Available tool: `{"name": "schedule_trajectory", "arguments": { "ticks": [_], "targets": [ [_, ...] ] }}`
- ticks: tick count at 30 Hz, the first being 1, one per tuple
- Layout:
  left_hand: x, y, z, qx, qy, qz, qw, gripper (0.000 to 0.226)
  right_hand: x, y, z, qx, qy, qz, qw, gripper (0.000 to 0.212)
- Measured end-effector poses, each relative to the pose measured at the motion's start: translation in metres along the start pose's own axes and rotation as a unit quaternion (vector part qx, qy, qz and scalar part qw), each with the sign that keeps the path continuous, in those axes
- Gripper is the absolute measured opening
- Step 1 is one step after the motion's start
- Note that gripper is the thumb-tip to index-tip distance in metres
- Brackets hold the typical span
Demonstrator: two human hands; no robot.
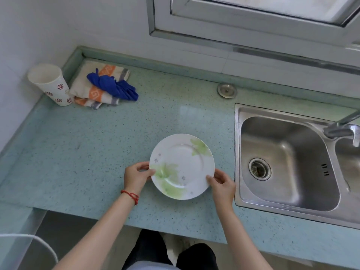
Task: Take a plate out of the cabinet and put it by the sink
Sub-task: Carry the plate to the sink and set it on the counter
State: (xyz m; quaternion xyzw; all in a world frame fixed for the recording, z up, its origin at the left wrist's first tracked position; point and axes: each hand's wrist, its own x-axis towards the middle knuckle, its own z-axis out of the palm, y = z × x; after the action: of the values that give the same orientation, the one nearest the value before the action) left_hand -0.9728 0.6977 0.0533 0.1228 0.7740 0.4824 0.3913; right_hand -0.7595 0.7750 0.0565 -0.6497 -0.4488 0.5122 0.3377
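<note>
I see the plate [182, 166], white with green leaf prints, over the pale green counter [97, 149], just left of the steel sink [286, 162]. My left hand [137, 175] pinches its left rim, thumb on top; my right hand [222, 185] grips the lower right rim the same way. I cannot tell whether the plate rests on the counter or hangs just above it.
</note>
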Motion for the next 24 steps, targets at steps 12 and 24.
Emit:
{"name": "schedule_trajectory", "arguments": {
  "ticks": [12,24],
  "targets": [
    [0.009,0.005,-0.001,0.091,0.036,-0.004,0.995,0.027,0.007,-0.003,0.017,-0.073,0.004,0.018,0.997,0.021],
    [0.027,0.022,-0.001,0.101,0.054,0.004,0.993,0.028,0.027,-0.016,0.037,-0.105,-0.005,0.012,0.994,0.024]
  ]
}}
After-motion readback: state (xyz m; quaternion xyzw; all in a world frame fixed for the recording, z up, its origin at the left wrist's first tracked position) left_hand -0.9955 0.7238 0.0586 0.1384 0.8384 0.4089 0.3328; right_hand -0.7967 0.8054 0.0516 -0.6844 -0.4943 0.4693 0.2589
